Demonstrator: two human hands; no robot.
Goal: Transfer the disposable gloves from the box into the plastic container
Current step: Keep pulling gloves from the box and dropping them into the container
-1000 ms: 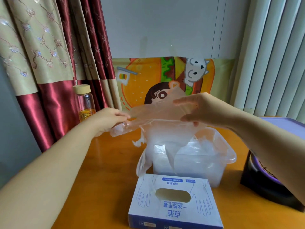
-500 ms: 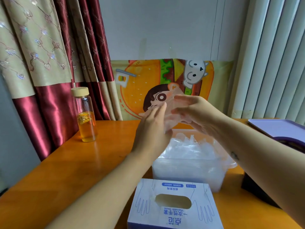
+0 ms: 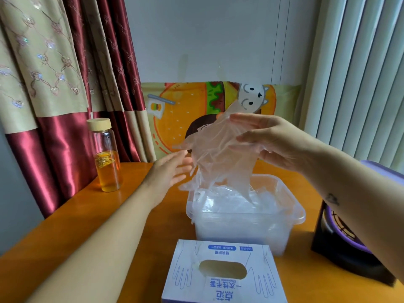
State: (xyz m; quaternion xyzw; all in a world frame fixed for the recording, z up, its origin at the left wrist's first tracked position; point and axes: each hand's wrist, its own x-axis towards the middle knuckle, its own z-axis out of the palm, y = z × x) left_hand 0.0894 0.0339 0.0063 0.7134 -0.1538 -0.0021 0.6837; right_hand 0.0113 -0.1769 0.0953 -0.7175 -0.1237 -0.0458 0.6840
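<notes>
Your right hand (image 3: 275,145) is raised above the plastic container (image 3: 244,219), and its fingers (image 3: 247,119) pinch a bunch of clear disposable gloves (image 3: 216,154) near the top. The film hangs down from that grip, and its lower end reaches into the container, where it meets the heap of gloves already lying there. Your left hand (image 3: 168,173) sits just left of the hanging gloves with its fingers spread and holding nothing; the fingertips are right at the edge of the film, though you cannot tell whether they touch it.

The container stands on the orange worktop (image 3: 72,232), directly behind the glove box (image 3: 223,274). The box lies at the near edge with its oval opening facing up, and a small wisp of film shows at the left end of the opening.

To the left, near the curtain (image 3: 54,84), stands a glass bottle (image 3: 106,156) with a pale lid and amber liquid in its lower half. On the right, beneath your forearm, is a dark object with a purple part (image 3: 341,239).
</notes>
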